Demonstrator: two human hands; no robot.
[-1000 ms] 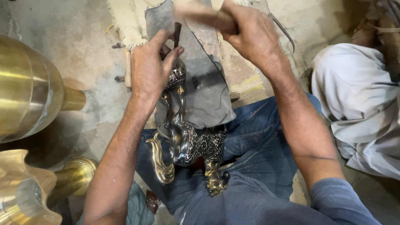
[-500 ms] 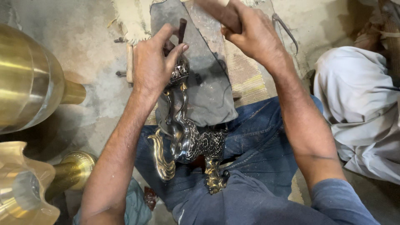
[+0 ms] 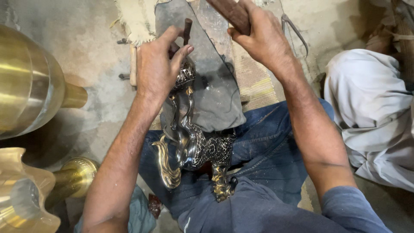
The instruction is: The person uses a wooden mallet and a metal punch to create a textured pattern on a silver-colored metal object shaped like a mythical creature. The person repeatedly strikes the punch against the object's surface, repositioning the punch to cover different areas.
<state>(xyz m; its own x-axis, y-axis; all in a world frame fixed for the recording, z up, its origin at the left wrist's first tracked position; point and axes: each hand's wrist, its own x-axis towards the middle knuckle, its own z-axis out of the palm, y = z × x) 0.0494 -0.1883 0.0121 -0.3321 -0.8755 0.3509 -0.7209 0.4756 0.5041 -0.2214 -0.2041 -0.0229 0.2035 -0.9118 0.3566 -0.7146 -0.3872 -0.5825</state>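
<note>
My left hand pinches a short dark metal punch upright against the head of an ornate metal animal figure. The figure is dark silver with brass legs and tail, and it lies across my lap on blue jeans. My right hand is raised above and to the right of the punch. It grips a brown wooden handle, whose head is out of frame. A grey cloth pad lies under the figure's head.
Large polished brass vessels stand at the left: a rounded one and a fluted one. Another person in white clothing sits at the right. Metal tongs and a woven mat lie on the dusty floor.
My right hand has lifted the wooden handle up and toward the top edge. My left hand keeps the punch on the figure's head.
</note>
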